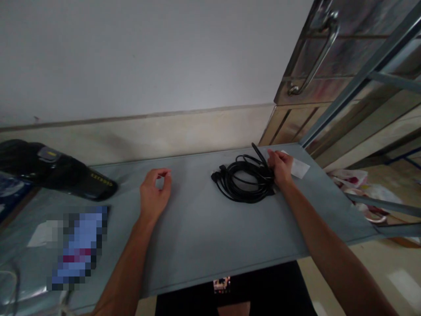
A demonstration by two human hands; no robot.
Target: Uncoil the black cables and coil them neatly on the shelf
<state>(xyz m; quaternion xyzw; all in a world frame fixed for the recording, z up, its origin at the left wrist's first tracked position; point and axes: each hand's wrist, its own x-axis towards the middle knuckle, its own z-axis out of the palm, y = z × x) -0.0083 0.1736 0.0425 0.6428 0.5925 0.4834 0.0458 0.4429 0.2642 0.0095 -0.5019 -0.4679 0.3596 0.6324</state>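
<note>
A coil of black cable (245, 199) lies on the grey tabletop, right of the middle. Its plug ends (217, 176) stick out on the left side, and one stiff loop rises toward the wall. My right hand (281, 168) is closed at the coil's right edge, its fingers on the cable. Behind that hand shows a white paper tag (300, 167), partly hidden. My left hand (155, 193) is over the table to the left, apart from the coil. Its thumb and fingers curl together into a ring, and nothing shows between them.
A black handheld device with yellow lettering (98, 182) lies at the left back. A phone-like blurred screen (82, 241) and a white paper (42, 232) are at the left front. The wall (197, 131) borders the table's back; a metal frame (348, 96) stands right.
</note>
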